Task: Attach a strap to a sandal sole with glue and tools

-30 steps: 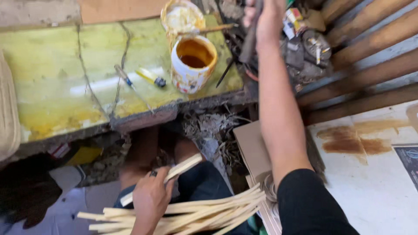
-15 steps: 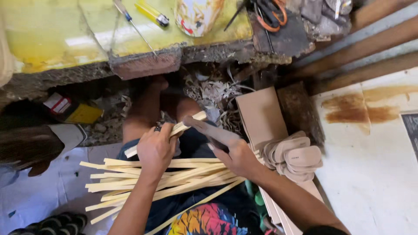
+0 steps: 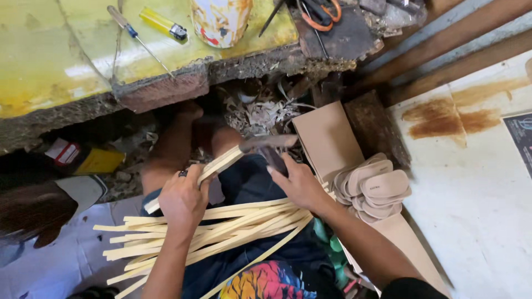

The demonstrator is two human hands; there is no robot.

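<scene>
Both fisted — left hand (image 3: pixel 183 200) on strip (image 3: pixel 221 163)

Strip bundle (image 3: pixel 221 232) across the lap, slab (image 3: pixel 61 61) ahead, stacked cutouts (image 3: pixel 377 191) at right.

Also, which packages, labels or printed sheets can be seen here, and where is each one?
Yellow box with red-and-white label: lies under the workbench, left of the person's knee.
Dark printed sheet: at the right edge, on the white board.
Painted cup: on the yellow bench top, white with orange and red smears.
</scene>
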